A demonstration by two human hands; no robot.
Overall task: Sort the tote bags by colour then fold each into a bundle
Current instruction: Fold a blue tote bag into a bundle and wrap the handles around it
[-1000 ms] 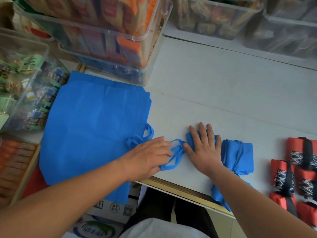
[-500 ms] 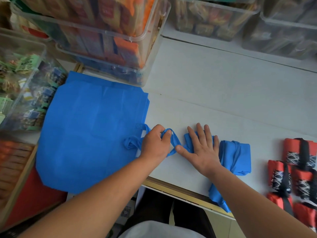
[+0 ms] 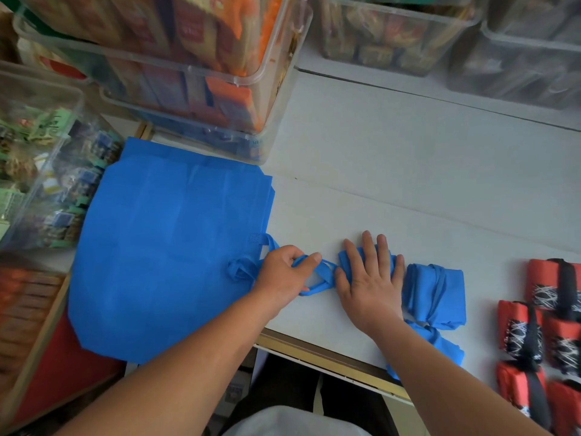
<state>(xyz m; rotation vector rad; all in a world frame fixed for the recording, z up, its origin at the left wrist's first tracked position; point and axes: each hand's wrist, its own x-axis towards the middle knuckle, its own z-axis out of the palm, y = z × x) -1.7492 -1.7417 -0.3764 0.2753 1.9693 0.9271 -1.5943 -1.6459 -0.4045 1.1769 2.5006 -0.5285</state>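
Right hand: the right hand [image 3: 369, 286] is lying flat, fingers straight, pinning the folded blue fabric tote bag [image 3: 343, 261] to the white table [image 3: 408, 190] so the roll isn't springing open.
Left hand: the left hand [image 3: 283, 273], at its nine o'clock, is pinching that bag's blue strap loop [image 3: 316, 289], probably readying the wrap.
Waiting: a flat blue non-woven tote [image 3: 176, 247] is lying further out at nine o'clock.
Done: a tied blue bundle [image 3: 435, 291] and red bundles with black straps [image 3: 553, 313] are sitting at three o'clock, colours apart.

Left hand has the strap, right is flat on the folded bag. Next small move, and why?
Probably pull the strap in the left hand rightward over the folded bag that the right hand presses flat; the finished blue bundle beside it shows a strap wrapped round it.
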